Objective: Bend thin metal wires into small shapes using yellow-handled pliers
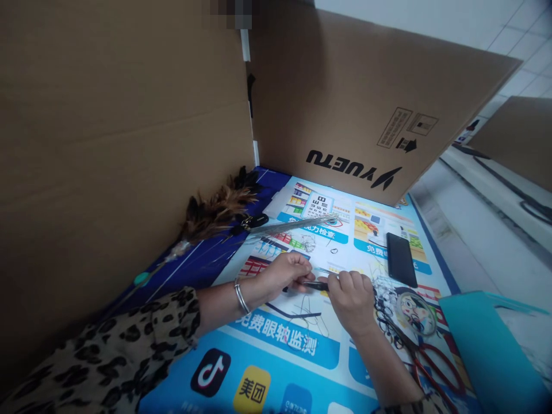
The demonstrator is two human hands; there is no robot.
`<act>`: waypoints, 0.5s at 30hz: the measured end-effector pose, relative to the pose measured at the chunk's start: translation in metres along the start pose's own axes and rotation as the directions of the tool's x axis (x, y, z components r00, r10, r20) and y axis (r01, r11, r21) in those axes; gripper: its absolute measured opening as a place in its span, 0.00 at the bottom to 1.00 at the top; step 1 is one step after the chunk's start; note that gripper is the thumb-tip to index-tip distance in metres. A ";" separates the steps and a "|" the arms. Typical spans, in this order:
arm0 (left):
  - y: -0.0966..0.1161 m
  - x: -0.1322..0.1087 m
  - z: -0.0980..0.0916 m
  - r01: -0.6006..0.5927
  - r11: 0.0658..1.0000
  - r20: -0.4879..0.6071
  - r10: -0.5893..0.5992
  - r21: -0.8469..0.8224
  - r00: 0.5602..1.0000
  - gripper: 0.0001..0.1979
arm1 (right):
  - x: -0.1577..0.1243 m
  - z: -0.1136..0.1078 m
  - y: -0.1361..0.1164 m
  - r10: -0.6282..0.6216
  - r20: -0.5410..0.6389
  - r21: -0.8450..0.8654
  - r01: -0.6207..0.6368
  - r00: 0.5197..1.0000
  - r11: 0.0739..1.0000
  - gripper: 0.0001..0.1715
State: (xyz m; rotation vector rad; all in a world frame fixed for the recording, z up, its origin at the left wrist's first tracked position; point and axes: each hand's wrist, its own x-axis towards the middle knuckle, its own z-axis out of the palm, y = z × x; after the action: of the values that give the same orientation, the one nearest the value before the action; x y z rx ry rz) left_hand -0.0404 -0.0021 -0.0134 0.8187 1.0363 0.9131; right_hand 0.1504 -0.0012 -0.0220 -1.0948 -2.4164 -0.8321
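Where two cardboard walls meet, brown feathers (219, 210) and small tools surround a person's two bare hands at work over a bright printed sheet (181, 376). The left hand (288, 275) reaches in from a leopard-print sleeve (107, 356), a silver bracelet (242, 298) at its wrist. Its fingers are curled with the thumb drawn in against them — whether they pinch anything cannot be told. The right hand (352, 293) is folded into a fist around a slim dark tool (318, 284), which lies between the two hands, its far end at the left fingers. Just above it, something thin and pale, perhaps wire, spans the gap.

Beyond the hands, a bundle of straight silvery wires (295, 225) rests on the sheet, near a black tag (259, 219) beside the feathers. A small loose tangle (308, 244) of fine wire lies between the bundle and the hands. To the right, a black phone (402, 260) lies flat. Below it sit a clear round object (430, 319) and red-handled scissors (414, 348), the scissors just beside the right forearm. A teal panel (491, 345) fills the lower right corner.

The left wall (121, 103) is plain cardboard; the back wall (357, 103) reads YUETU, printed upside down — bold and black. Chinese lettering and app logos cover the sheet's near part.
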 end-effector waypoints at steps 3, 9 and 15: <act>-0.002 0.001 -0.001 -0.003 1.000 -0.002 0.003 -0.002 1.000 0.11 | 0.000 0.000 -0.001 -0.003 0.005 0.006 0.003 1.000 1.000 0.11; -0.006 0.002 -0.002 -0.034 0.999 0.006 0.034 -0.008 0.999 0.10 | -0.001 0.000 -0.001 -0.003 0.047 0.010 0.003 0.999 1.000 0.11; -0.007 0.003 -0.002 -0.030 1.000 -0.002 0.030 -0.004 1.000 0.10 | -0.002 0.001 -0.002 0.003 0.045 0.001 -0.003 0.999 1.000 0.10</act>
State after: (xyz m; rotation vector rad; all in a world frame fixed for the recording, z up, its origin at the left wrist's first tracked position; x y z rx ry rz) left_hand -0.0397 -0.0021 -0.0210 0.8324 1.0259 0.9415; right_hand 0.1501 -0.0022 -0.0247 -1.1284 -2.4513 -0.8130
